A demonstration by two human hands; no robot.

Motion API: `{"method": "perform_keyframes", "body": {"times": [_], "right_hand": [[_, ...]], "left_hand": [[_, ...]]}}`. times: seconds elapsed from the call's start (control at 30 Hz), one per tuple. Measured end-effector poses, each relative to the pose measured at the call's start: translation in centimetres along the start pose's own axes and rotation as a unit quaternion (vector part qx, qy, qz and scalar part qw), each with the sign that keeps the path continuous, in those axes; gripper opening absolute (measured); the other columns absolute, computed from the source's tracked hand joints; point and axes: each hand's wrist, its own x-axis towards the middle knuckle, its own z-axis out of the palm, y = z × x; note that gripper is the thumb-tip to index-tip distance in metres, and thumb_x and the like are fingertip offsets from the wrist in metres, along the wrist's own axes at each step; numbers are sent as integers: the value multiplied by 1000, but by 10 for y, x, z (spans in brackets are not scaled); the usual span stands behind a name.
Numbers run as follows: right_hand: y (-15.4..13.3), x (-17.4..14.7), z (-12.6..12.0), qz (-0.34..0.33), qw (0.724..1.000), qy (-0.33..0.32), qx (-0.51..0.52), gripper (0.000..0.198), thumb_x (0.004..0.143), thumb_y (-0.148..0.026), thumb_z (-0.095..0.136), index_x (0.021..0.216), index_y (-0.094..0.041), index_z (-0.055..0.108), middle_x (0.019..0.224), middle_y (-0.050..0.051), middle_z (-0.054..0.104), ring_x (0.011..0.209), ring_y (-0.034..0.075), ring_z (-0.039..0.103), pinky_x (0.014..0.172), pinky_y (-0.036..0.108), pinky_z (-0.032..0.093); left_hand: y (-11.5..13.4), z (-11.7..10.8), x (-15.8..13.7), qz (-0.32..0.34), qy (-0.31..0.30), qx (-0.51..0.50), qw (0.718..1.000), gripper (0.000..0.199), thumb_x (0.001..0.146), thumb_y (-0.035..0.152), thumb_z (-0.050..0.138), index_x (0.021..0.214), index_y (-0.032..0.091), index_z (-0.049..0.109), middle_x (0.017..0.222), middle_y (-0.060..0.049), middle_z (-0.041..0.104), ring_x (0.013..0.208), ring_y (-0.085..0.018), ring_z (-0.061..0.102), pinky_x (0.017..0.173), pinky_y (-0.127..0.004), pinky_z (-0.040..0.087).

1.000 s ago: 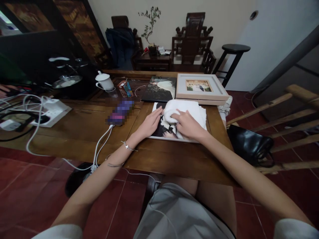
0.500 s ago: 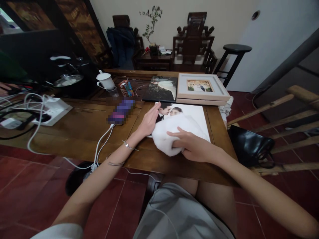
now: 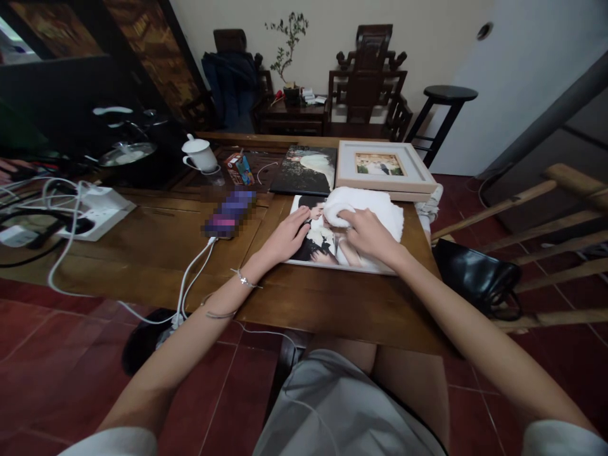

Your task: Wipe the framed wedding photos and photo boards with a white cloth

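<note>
A photo panel showing a couple lies flat on the wooden table in front of me. My left hand rests on its left edge, fingers stretched out. Bunched in my right hand is a fluffy white cloth, pressed on the panel's upper right part and spread over its far right corner. The cloth and my right hand hide part of the picture. Just beyond the panel are a dark photo panel and a light wooden picture frame.
On the table's left lie a phone with a white cable, a power strip, a lidded white cup and a small box. A wooden chair with a black bag stands at the right.
My right hand has moved the white cloth away from me, from the panel's near edge to its far right part, uncovering the lower picture. My left hand has shifted slightly toward me.
</note>
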Motion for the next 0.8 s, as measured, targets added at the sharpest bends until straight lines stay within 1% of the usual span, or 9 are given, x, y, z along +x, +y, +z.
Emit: {"method": "perform_keyframes", "body": {"times": [0.1, 0.17, 0.27, 0.37, 0.43, 0.57, 0.67, 0.73, 0.8], "right_hand": [[-10, 26, -1, 10, 999, 1, 39, 35, 77, -7, 46, 101, -15, 70, 97, 13, 74, 90, 28, 64, 81, 33, 44], [-17, 44, -1, 7, 997, 1, 74, 33, 76, -8, 48, 99, -16, 70, 95, 11, 75, 88, 26, 64, 78, 30, 43], [-30, 69, 0, -23, 994, -4, 108, 33, 78, -10, 48, 101, -16, 71, 99, 8, 75, 91, 25, 64, 83, 29, 43], [-41, 87, 1, -55, 993, -22, 99, 40, 78, -6, 46, 106, -15, 71, 107, 9, 74, 99, 24, 63, 88, 28, 42], [-46, 92, 1, -53, 994, -27, 90, 40, 77, -5, 45, 107, -14, 71, 109, 10, 74, 102, 25, 63, 88, 28, 42], [-43, 83, -3, -22, 991, -18, 131, 29, 78, -10, 49, 96, -16, 71, 91, 8, 74, 87, 24, 65, 75, 27, 45], [-29, 65, -8, 5, 980, -23, 197, 22, 79, -13, 50, 89, -16, 69, 81, 6, 73, 72, 22, 65, 67, 26, 46], [-13, 51, -11, 9, 978, -14, 209, 24, 78, -14, 48, 88, -16, 69, 85, 7, 75, 75, 23, 67, 70, 28, 47], [6, 37, -14, -1, 986, 18, 169, 28, 76, -12, 47, 90, -15, 71, 97, 9, 76, 89, 27, 68, 81, 32, 48]], "left_hand": [[-2, 0, 0, 5, -1, 4, 1000, 48, 102, 34, 37, 142, 14, 53, 155, -14, 47, 147, -26, 40, 123, -47, 29], [-2, 0, 1, 8, -1, 6, 1000, 48, 102, 34, 39, 141, 12, 54, 155, -16, 47, 147, -27, 40, 123, -47, 29], [0, -2, 1, 16, 3, 5, 1000, 45, 100, 30, 41, 137, 11, 57, 149, -16, 53, 142, -29, 47, 120, -49, 34], [3, -5, 1, 23, 5, 4, 1000, 41, 98, 27, 42, 133, 13, 60, 140, -15, 61, 133, -28, 56, 115, -48, 41], [4, -6, 1, 25, 5, 6, 1000, 40, 98, 27, 42, 132, 13, 60, 139, -15, 62, 132, -28, 56, 115, -48, 42], [2, -4, 2, 26, 1, 10, 1000, 43, 99, 28, 42, 136, 12, 58, 145, -15, 58, 138, -28, 51, 118, -48, 39], [0, -3, 1, 18, -6, 13, 1000, 45, 100, 29, 42, 139, 11, 55, 152, -16, 50, 144, -28, 44, 121, -47, 34], [1, -3, 1, 12, -9, 16, 1000, 47, 100, 30, 42, 141, 10, 54, 155, -16, 47, 146, -27, 41, 122, -47, 31], [2, -4, 0, 8, -10, 18, 1000, 47, 101, 29, 41, 142, 10, 53, 155, -16, 46, 147, -26, 40, 123, -46, 30]]}}
